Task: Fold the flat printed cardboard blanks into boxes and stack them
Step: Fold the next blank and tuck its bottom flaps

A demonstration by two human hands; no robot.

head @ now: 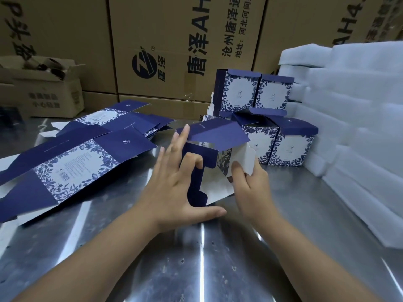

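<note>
Both bare forearms are reaching in from the bottom edge, converging toward the middle of the frame. The left hand (pixel 174 182) is spreading wide, fingers fanning upward, thumb stretching out to the right, one finger curling inward. The right hand (pixel 248 184) is sitting just right of centre, its fingers bending in a pinch, knuckles facing the camera

Brown shipping cartons (pixel 165 46) behind the table bear "唐泽AH", "沧州唐泽" and "地址:河北", partly cut off.
</note>
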